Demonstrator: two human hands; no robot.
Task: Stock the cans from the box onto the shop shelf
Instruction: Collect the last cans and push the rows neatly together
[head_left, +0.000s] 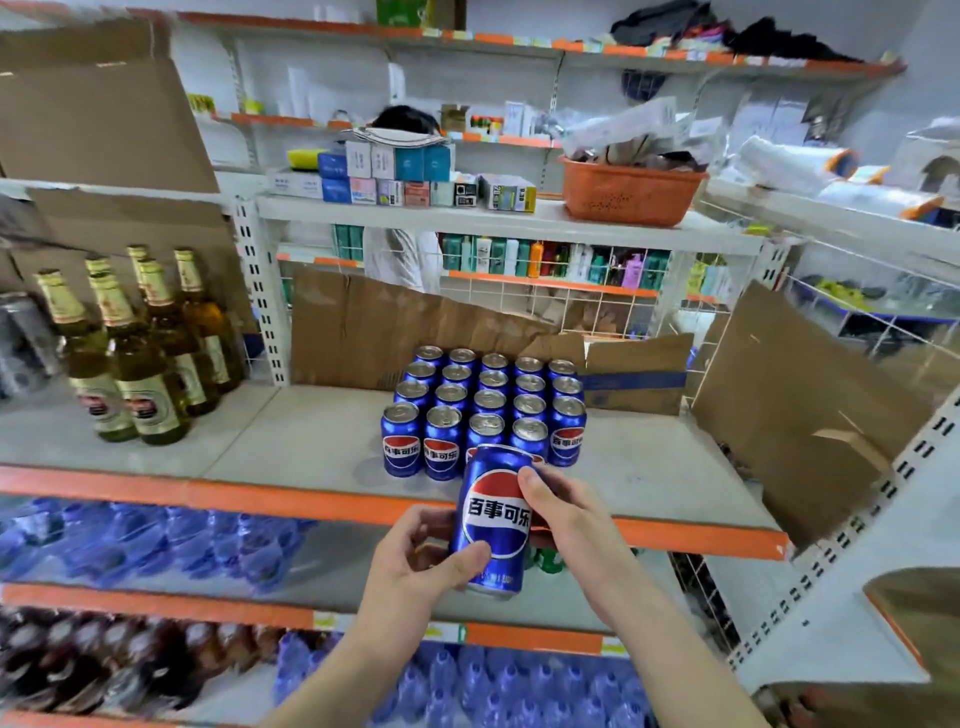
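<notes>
I hold one blue cola can (496, 519) upright in front of the shelf's orange edge (260, 501). My left hand (423, 558) grips its lower left side, thumb across the front. My right hand (558, 512) grips its upper right side. Just behind it, several identical blue cans (483, 410) stand in tidy rows on the grey shelf board (311, 436). At the bottom right corner a brown cardboard box (919, 623) shows only partly, its contents hidden.
Green beer bottles (140, 358) stand on the shelf's left part. Cardboard sheets (795, 410) lean at the back and right side. Bottled water packs (156, 540) fill the lower shelves. An orange basket (628, 192) and small boxes sit on the shelf above. A person stands behind the rack.
</notes>
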